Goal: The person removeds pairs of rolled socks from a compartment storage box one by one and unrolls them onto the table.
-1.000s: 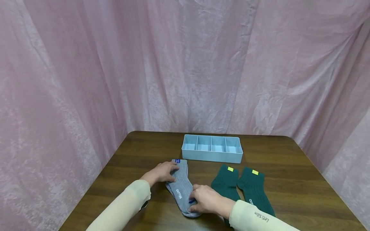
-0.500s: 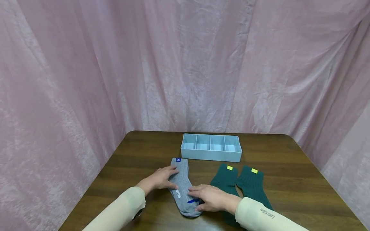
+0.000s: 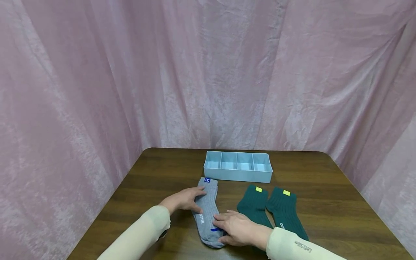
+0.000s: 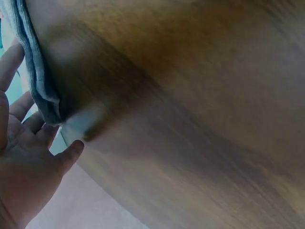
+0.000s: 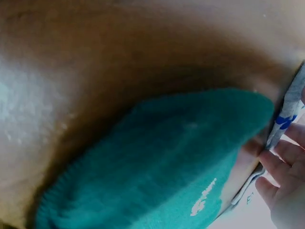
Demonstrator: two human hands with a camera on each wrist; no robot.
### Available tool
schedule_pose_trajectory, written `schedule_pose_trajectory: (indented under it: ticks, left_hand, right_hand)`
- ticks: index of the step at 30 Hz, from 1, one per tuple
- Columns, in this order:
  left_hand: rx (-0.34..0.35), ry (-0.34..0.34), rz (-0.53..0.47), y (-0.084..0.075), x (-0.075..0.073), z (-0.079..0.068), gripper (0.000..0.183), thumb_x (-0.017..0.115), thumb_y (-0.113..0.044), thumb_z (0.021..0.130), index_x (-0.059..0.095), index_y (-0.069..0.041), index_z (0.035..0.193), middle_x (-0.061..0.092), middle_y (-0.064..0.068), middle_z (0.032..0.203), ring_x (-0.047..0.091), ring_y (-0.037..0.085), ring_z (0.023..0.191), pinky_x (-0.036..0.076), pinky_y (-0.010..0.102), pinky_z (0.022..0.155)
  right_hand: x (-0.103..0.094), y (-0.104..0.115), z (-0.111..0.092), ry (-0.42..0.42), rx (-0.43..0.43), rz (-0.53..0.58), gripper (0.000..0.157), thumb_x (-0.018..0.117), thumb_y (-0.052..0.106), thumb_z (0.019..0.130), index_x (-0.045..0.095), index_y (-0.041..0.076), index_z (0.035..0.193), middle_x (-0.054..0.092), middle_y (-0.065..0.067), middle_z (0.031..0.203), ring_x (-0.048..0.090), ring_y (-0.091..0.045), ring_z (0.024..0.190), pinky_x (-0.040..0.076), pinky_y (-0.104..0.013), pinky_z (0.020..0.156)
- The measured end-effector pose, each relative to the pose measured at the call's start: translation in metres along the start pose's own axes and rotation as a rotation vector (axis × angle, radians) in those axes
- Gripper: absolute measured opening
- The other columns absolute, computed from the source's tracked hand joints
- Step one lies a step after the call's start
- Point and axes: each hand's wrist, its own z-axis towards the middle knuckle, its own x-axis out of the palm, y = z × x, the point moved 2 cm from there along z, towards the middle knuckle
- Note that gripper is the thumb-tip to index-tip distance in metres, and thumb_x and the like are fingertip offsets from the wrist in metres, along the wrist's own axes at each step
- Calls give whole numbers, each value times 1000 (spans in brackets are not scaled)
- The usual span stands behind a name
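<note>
A pair of grey socks (image 3: 208, 202), stacked one over the other, lies flat on the table with its blue LC label at the far end and the toes toward me. My left hand (image 3: 185, 199) touches the left edge of the stack, thumb and fingers spread. On the other side, my right hand (image 3: 238, 228) rests its fingertips on the right edge of the foot part, beside a blue mark. Both hands have relaxed fingers. In the left wrist view the layered sock edge (image 4: 35, 67) stands by the fingers.
Two dark green socks (image 3: 287, 209) with yellow labels lie side by side at the right, one partly under my right forearm. A light blue four-compartment box (image 3: 238, 176) stands behind on the wooden table (image 3: 156, 169). Pink curtains (image 3: 208, 72) hang beyond.
The grey socks have shifted to the right at their label end, and my left hand has moved right with them. My right hand's fingers have loosened from a more curled pose.
</note>
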Motion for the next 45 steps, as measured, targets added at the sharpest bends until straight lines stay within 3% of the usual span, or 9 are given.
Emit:
schedule_pose_trajectory:
  ticks: [13, 32, 45]
  left_hand:
    - [6, 39, 10, -11, 0, 14, 71, 83, -31, 81, 54, -15, 143, 35, 5, 158, 31, 29, 144, 29, 46, 114]
    - [-7, 73, 18, -28, 1, 27, 69, 82, -30, 81, 55, -20, 143, 34, 0, 159, 30, 24, 145, 29, 43, 114]
    - [35, 32, 69, -41, 10, 31, 66, 81, -29, 80, 57, -20, 141, 38, 1, 156, 34, 25, 143, 31, 43, 113]
  right_hand:
    - [2, 8, -7, -14, 62, 11, 53, 61, 47, 96, 62, 11, 135, 56, -8, 141, 53, -21, 128, 41, -46, 105]
    - [2, 11, -13, -73, 50, -71, 53, 58, 54, 95, 69, 11, 123, 65, -8, 127, 62, -16, 113, 47, -40, 99]
    - [3, 12, -21, -92, 98, -44, 56, 55, 60, 95, 70, 14, 123, 66, -5, 123, 63, -16, 107, 50, -38, 91]
